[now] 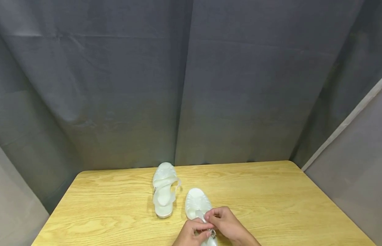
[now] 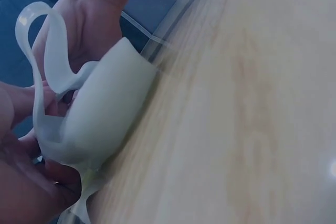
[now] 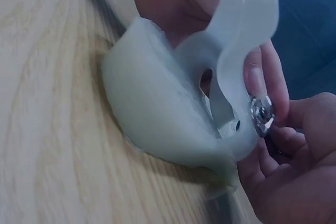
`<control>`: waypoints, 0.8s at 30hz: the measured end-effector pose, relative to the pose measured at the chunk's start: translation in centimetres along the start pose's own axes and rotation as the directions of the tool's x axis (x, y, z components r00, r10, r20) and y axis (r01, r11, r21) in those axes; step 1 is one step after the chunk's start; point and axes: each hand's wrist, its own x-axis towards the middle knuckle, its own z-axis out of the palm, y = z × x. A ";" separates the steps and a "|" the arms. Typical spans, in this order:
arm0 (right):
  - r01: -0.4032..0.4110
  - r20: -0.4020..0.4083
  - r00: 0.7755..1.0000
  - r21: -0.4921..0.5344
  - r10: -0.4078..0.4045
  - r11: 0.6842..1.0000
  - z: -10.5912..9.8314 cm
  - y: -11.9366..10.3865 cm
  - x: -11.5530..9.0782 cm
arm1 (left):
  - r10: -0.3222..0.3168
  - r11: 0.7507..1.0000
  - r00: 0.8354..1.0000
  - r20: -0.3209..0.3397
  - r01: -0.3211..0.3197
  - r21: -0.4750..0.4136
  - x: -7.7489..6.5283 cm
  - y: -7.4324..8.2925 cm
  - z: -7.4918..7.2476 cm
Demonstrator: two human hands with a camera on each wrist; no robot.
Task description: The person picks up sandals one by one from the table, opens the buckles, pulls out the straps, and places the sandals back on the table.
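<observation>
A white, translucent sandal (image 1: 197,201) lies on the table with its toe pointing away, partly covered by both hands. My left hand (image 1: 192,234) pinches its strap beside the silver buckle (image 3: 261,115). From the other side, my right hand (image 1: 227,225) has thumb and fingers together on the strap. The loose strap (image 2: 52,51) loops above the heel (image 2: 107,103) in the left wrist view. Some fingertips are hidden behind the strap and buckle. The matching sandal (image 1: 164,191) stands upright to the left, farther back, untouched.
Both sandals are on a light wood-grain table (image 1: 271,198). Grey cloth curtains (image 1: 240,85) hang behind its far edge and at the sides. A pale strip (image 1: 344,123) runs along the right-hand curtain.
</observation>
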 end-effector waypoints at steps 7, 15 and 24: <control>-0.012 -0.073 0.997 -0.010 0.011 1.000 0.6 -0.2 0.4 | -0.084 0.996 0.996 0.003 0.084 -0.028 0.2 0.4 0.1; -0.017 -0.183 0.983 -0.030 0.012 0.999 1.2 -0.1 0.4 | -0.062 0.998 0.998 -0.006 0.062 -0.029 0.0 0.0 0.2; -0.022 -0.265 0.964 -0.172 -0.025 0.985 0.7 0.6 -1.2 | -0.070 0.998 0.994 -0.089 0.070 -0.011 0.0 0.3 -0.1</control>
